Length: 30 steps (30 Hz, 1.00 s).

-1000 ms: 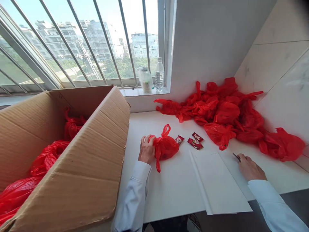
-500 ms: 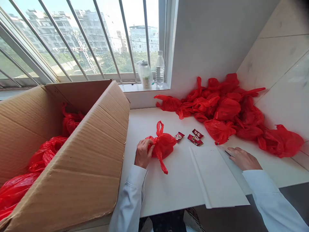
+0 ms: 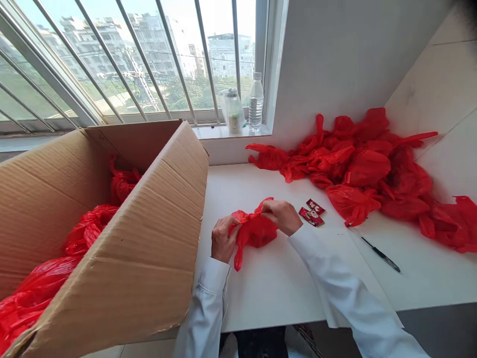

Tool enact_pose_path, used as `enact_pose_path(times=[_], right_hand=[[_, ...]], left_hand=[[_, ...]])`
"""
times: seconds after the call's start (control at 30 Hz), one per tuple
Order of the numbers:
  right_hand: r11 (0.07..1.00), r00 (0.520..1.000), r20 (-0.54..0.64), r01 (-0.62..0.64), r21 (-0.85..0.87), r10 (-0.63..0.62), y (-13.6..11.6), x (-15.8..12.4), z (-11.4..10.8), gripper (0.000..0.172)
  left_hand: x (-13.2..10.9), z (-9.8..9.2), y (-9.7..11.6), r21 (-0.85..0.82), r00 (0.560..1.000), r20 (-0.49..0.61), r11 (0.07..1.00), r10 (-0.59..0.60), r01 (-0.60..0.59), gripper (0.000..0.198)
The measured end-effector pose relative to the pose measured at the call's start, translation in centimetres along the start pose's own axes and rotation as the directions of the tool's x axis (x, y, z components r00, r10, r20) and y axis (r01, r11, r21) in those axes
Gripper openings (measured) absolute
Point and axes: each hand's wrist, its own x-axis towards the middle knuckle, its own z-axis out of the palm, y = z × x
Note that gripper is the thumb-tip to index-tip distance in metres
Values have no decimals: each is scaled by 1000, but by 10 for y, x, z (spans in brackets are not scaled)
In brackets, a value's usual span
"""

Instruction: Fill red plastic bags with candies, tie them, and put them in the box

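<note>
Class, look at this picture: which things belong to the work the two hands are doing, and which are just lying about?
In hand:
left hand
right hand
red bag, gripped by both
small packets beside it

Lying about:
pen
water bottle on the sill
pile of red bags in the corner
cardboard box with red bags inside

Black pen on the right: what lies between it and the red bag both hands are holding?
In the head view, between the pen and the red bag lie the right hand's white sleeve and bare white tabletop; the small red packets sit farther back.
</note>
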Motion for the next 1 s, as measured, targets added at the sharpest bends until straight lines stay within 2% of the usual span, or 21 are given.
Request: enact_pose_path(times=[0.13,0.23,0.27,0.3,0.37,0.4,0.43,0.5,0.57,0.67,0.8,0.87,0.97,1.0], right_hand=[[995,994,-70,-82,55,86,41,-32,-21,14],[992,995,-37,-87,86,91,57,-51,-35,12],[993,997,-17,-67,98,69,55,-53,-37,16],[993,999,3,-39,113,39,51,-53,-38,24],[989,999,36,20,149,-26,33,-45,-35,43],[985,998,46,39,166,-47,23,-39,-32,48],[983,997,48,46,179,-56,12,-33,-28,46],[980,999,28,26,199,-32,-6,-22,-20,28],[974,999,-28,-19,224,26,-14,-17,-16,14],[948,971,-176,-101,302,160,-7,-22,-20,13],[868,846,-360,-212,449,393,12,-39,-31,9],[820,817,-361,-218,530,450,16,-49,-35,12],[739,836,-290,-187,648,465,10,-65,-37,21],[699,846,-256,-176,693,467,5,-71,-38,23]], left_hand=[[-15,-3,-15,-42,988,-100,993,-118,114,22],[-24,-8,-12,-70,983,-122,989,-137,129,11],[-25,-10,-6,-72,986,-116,991,-121,113,14],[-24,-12,1,-69,990,-100,994,-94,88,26],[-17,-14,20,-59,999,-48,998,-22,19,49],[-12,-13,29,-56,1000,-12,998,13,-14,52],[-6,-12,37,-54,999,19,998,36,-35,50],[5,-8,45,-54,998,56,998,39,-36,35],[11,-6,44,-71,998,54,997,11,-7,20],[10,-7,31,-134,997,-37,989,-68,63,17],[3,-7,12,-265,950,-222,952,-218,156,32],[-1,-8,12,-323,938,-253,935,-235,147,32],[-14,-12,33,-359,936,-295,930,-192,77,30],[-19,-14,45,-341,932,-328,939,-155,36,36]])
